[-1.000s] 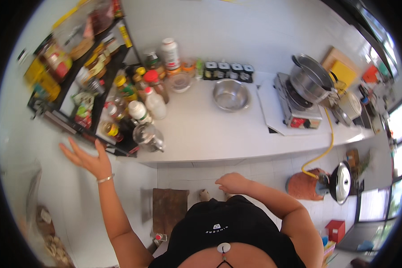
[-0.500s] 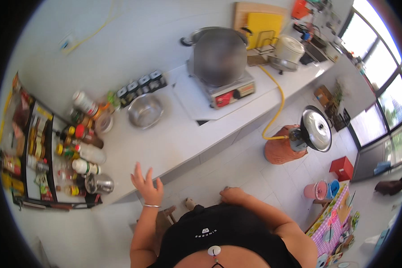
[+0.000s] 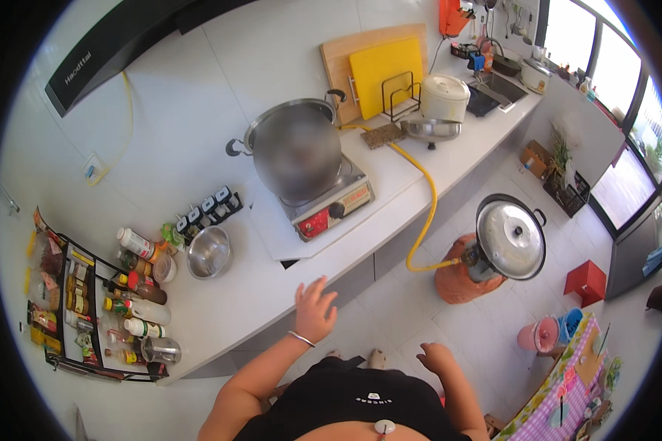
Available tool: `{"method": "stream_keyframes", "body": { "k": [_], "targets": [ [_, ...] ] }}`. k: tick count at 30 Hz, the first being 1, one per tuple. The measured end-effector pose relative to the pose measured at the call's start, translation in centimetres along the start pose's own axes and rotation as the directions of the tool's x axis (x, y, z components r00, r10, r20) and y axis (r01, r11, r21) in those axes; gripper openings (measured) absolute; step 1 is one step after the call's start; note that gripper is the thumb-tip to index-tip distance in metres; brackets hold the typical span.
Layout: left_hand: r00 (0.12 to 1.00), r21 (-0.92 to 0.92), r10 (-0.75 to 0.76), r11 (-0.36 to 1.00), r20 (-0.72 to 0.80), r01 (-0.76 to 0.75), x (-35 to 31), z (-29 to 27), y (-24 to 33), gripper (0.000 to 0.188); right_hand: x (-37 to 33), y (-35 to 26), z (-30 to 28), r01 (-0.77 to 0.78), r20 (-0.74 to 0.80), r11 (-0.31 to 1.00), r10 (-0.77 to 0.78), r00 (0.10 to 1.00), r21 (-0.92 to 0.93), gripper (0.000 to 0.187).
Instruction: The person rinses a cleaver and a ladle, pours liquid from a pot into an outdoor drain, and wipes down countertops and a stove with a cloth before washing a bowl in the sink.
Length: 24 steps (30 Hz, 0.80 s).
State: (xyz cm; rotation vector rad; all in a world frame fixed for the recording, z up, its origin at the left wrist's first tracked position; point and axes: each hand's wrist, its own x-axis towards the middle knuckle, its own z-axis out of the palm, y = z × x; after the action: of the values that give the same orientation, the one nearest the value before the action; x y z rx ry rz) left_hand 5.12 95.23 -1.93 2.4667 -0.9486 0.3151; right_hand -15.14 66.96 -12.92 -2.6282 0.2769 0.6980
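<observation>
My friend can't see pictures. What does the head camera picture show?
A person stands at a white kitchen counter, left hand open at its edge, right hand empty by their side. On the counter sit a big steel pot on a stove, a metal bowl and bottles.

— We see a smooth, matt white counter (image 3: pixel 221 309), and a shiny steel bowl (image 3: pixel 209 252) on it.

— We also note the pot (image 3: pixel 296 151) beside the bowl: brushed, dull metal.

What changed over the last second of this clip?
The left hand left the spice rack and now hovers open at the counter's front edge, nearer the stove. The right hand remains low and empty. The pot and steel bowl stayed put.
</observation>
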Motion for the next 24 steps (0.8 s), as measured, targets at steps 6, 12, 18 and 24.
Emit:
{"method": "stream_keyframes", "body": {
  "k": [6,12,18,24],
  "targets": [
    [0.986,-0.121,0.143,0.984,0.079,-0.133,5.6,4.5,0.6,0.030,-0.4,2.5,0.7,-0.075,-0.098,0.983,0.092,0.991,0.168,0.036],
    [0.960,-0.113,0.139,0.979,-0.245,-0.170,13.7,3.5,-6.1,0.023,1.5,4.3,-0.6,-0.115,0.018,0.938,0.115,0.993,0.327,0.041],
    [0.741,-0.224,-0.175,0.974,-0.648,0.034,20.7,-2.6,-15.2,0.017,8.7,2.1,-13.6,0.090,-0.219,0.866,0.023,0.976,0.491,0.035],
    [0.499,-0.474,-0.512,0.854,-0.699,0.213,23.3,-5.6,-24.0,0.035,21.3,-10.4,-31.4,0.408,-0.718,0.912,-0.305,0.626,-0.032,0.044]
  ]
}}
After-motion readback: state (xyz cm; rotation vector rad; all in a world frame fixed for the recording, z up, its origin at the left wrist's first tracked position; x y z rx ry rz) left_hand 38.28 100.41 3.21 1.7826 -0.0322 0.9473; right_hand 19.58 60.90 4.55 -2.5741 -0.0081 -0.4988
